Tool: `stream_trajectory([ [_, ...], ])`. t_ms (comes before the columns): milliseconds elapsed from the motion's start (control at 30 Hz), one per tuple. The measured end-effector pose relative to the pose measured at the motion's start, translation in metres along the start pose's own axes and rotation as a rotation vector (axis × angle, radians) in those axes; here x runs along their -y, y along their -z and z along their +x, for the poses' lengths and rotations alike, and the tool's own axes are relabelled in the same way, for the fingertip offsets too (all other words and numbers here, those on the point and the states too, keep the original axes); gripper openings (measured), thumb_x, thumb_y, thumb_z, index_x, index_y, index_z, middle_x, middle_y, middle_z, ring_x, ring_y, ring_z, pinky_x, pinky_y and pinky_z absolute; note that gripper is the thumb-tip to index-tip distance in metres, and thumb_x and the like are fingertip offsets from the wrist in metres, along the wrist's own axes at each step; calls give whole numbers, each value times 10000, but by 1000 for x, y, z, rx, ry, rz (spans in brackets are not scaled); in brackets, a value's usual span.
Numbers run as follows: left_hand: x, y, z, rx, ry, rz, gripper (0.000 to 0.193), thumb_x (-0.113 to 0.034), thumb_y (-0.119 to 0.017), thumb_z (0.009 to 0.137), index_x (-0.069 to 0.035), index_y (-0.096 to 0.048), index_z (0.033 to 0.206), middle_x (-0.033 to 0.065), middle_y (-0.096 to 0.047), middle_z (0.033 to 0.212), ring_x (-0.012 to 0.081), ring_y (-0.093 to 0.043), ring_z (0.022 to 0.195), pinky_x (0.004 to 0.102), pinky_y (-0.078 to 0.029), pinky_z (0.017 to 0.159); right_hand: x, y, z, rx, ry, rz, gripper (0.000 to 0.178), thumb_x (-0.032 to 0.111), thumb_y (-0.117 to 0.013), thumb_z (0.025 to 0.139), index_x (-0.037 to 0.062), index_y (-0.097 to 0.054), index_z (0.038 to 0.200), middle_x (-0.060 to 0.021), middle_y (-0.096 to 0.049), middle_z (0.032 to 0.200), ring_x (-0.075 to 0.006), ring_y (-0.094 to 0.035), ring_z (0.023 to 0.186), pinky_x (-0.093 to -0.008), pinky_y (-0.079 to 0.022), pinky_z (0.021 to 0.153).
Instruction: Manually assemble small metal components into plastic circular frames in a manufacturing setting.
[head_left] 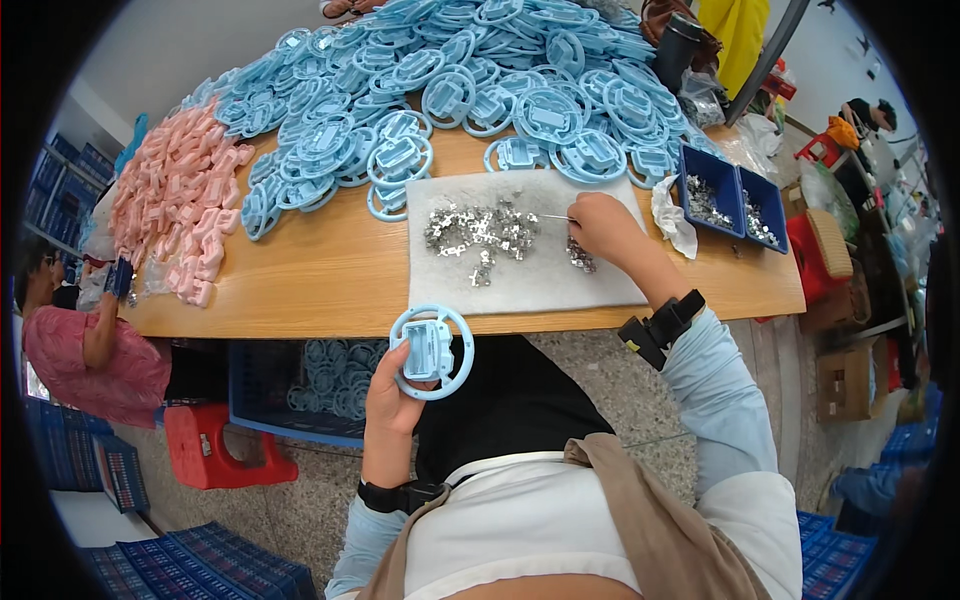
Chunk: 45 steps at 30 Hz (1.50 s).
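My left hand point(392, 398) is closed on a light blue plastic toy steering wheel point(462, 352), held up in front of the table edge with its boxy, hollow centre showing. Over the white felt mat point(600, 290), my right hand point(603, 230) grips a thin metal tool, perhaps tweezers point(553, 217). The tool's tip points left and reaches the edge of a pile of small silver metal pieces point(490, 228). A smaller heap of the same pieces point(580, 257) lies just under the right hand, partly hidden by it.
Many blue steering wheels point(550, 115) are heaped across the back of the table. Pink plastic parts point(180, 190) cover its left side. Blue bins point(708, 190) with metal pieces and a crumpled tissue point(673, 217) sit right. A red stool point(215, 448) and a blue crate point(300, 430) stand below.
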<state>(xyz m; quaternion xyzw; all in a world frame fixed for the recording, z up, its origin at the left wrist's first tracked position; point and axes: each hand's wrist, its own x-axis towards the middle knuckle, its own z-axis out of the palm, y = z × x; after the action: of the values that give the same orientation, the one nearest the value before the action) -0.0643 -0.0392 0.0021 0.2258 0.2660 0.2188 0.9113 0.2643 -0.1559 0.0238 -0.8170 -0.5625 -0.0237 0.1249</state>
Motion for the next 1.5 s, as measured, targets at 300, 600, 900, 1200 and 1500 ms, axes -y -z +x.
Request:
stream_trajectory([
  [300, 1, -16, 12, 53, 24, 65, 393, -90, -592, 812, -43, -464, 1180, 108, -566, 1079, 206, -603, 953, 347, -528, 809, 38, 1, -17, 29, -231, 861, 98, 96, -612, 769, 3, -628, 791, -38, -583, 626, -99, -465, 520, -259, -386, 503],
  [600, 15, -47, 28, 113, 14, 254, 344, -254, -531, 891, -64, -491, 1175, 57, -580, 1049, 150, -601, 922, 323, -532, 759, 113, -1, -36, -97, -110, 1257, 124, 94, -624, 816, -23, -604, 850, -8, -519, 963, 4, -439, 626, -152, -357, 542],
  [900, 12, -54, 23, 119, 17, 275, 333, -275, -498, 908, -74, -502, 1174, 25, -591, 1010, 110, -595, 898, 279, -513, 736, 135, 2, -30, -170, 27, 1102, 73, 76, -640, 776, 21, -616, 818, -19, -537, 914, -48, -452, 601, -192, -367, 526],
  [1200, 13, -48, 22, 60, 1, 368, 266, -281, -505, 901, -95, -550, 1086, -22, -586, 877, 54, -554, 736, 210, -438, 582, 139, 1, -36, -397, 334, 515, 179, 36, -656, 699, 62, -619, 872, -65, -565, 843, -193, -556, 555, -287, -436, 480],
  [1500, -1, -37, 33, -98, -150, 423, 247, -271, -520, 889, -71, -582, 1019, -9, -598, 835, 61, -566, 702, 206, -433, 548, 165, -9, -38, -122, 302, 117, 376, 229, -618, 792, 93, -563, 1138, -56, -540, 617, -233, -564, 513, -328, -412, 442],
])
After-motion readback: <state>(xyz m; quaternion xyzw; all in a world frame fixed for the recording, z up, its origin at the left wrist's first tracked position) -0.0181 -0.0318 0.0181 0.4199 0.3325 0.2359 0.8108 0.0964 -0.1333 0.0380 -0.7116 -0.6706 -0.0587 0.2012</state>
